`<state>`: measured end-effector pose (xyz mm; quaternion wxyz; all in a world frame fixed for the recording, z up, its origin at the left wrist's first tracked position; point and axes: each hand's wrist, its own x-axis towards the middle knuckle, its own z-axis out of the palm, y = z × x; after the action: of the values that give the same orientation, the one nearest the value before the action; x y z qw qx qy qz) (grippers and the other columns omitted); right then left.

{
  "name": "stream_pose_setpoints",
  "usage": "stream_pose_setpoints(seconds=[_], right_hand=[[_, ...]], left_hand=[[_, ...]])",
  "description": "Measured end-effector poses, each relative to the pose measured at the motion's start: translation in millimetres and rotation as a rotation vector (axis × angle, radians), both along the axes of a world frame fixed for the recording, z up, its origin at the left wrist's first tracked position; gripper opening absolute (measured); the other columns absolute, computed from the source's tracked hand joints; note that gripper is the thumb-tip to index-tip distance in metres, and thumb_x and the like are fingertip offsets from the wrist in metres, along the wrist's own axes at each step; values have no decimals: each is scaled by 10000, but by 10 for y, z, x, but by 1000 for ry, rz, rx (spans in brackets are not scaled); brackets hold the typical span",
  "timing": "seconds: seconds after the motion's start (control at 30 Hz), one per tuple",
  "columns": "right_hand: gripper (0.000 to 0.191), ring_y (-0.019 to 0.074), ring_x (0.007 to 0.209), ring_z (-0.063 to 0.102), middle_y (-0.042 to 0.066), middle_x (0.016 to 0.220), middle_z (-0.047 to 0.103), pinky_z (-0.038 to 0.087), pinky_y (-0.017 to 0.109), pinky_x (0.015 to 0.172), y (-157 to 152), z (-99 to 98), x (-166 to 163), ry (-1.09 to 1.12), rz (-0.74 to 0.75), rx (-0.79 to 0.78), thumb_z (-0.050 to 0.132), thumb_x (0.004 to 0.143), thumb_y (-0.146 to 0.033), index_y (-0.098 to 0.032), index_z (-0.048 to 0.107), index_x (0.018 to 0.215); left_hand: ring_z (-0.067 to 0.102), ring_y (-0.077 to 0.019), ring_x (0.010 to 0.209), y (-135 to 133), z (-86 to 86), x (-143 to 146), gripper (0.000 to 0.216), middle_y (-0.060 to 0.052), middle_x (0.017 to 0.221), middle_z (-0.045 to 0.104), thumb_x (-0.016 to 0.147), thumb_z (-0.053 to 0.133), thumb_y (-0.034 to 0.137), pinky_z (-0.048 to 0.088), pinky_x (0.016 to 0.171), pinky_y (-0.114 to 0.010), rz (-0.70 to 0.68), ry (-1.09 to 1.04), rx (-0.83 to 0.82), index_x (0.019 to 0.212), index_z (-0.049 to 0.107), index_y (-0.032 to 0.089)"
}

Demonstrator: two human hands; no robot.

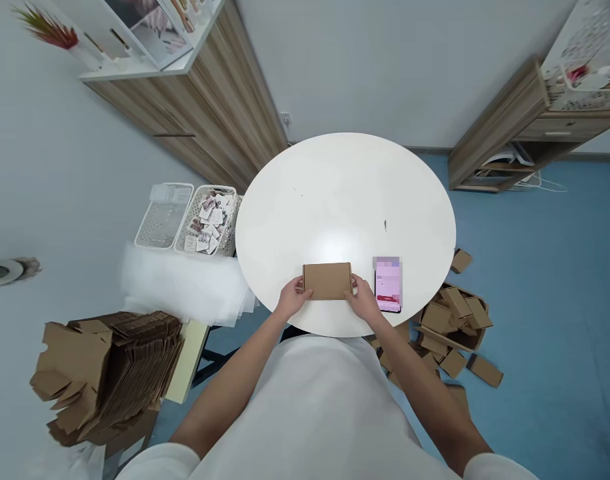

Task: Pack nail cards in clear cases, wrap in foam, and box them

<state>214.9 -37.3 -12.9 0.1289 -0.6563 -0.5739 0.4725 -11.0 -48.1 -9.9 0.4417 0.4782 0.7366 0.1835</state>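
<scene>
A small closed brown cardboard box lies on the round white table near its front edge. My left hand grips the box's left end, fingers curled round it. My right hand grips its right end the same way. A phone with a lit pink screen lies flat on the table just right of my right hand.
A stack of flat unfolded cardboard blanks sits at the lower left. Two white baskets stand left of the table, one holding small cards. A pile of folded boxes lies on the blue floor at right. Wooden cabinets stand behind.
</scene>
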Motion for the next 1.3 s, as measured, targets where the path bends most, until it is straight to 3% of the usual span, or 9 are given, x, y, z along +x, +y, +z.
stream_pose_setpoints(seconds=[0.2, 0.6, 0.8, 0.93, 1.07, 1.3], right_hand=[[611, 175, 770, 543, 103, 1155, 400, 451, 300, 645, -20, -17, -102, 27, 19, -2, 413, 782, -270, -247, 177, 1345], [476, 132, 626, 501, 45, 921, 537, 438, 293, 592, 54, -67, -199, 108, -88, -86, 419, 769, -408, -202, 399, 1197], [441, 168, 796, 527, 81, 1039, 522, 447, 329, 710, 82, -102, -380, 34, -165, 24, 427, 762, -327, -187, 436, 1180], [413, 165, 835, 534, 83, 1074, 526, 446, 330, 752, 43, 8, -502, 30, -239, 53, 424, 764, -274, -187, 456, 1166], [443, 164, 841, 544, 72, 1075, 541, 465, 317, 709, -217, 183, -571, 27, -431, 51, 475, 745, -326, -205, 449, 1171], [534, 183, 874, 571, 92, 1079, 553, 494, 349, 722, -1115, 378, -583, 199, -827, 47, 530, 722, -370, -219, 382, 1213]], left_hand=[[564, -152, 782, -106, 1, 64, 555, -43, 952, 537, 743, 541, 293, 463, 721, -299, -94, 60, 44, 1272, 376, 279], [515, -145, 814, -116, -33, -150, 604, -70, 1044, 504, 703, 592, 235, 458, 699, -287, 57, -52, 9, 1269, 380, 247], [519, -135, 790, -127, -139, -266, 606, -64, 1022, 508, 705, 598, 268, 461, 705, -293, 50, -122, 43, 1268, 376, 242], [520, -137, 789, -133, -143, -325, 591, -72, 1028, 493, 720, 579, 311, 468, 674, -282, -7, -147, 58, 1266, 370, 220], [505, -155, 839, -126, -71, -355, 641, -81, 1055, 458, 719, 578, 356, 473, 660, -281, -121, -186, 87, 1292, 326, 222], [462, -205, 997, -38, 165, -125, 629, -88, 1095, 415, 738, 556, 357, 440, 788, -338, -480, -209, 118, 1305, 306, 248]])
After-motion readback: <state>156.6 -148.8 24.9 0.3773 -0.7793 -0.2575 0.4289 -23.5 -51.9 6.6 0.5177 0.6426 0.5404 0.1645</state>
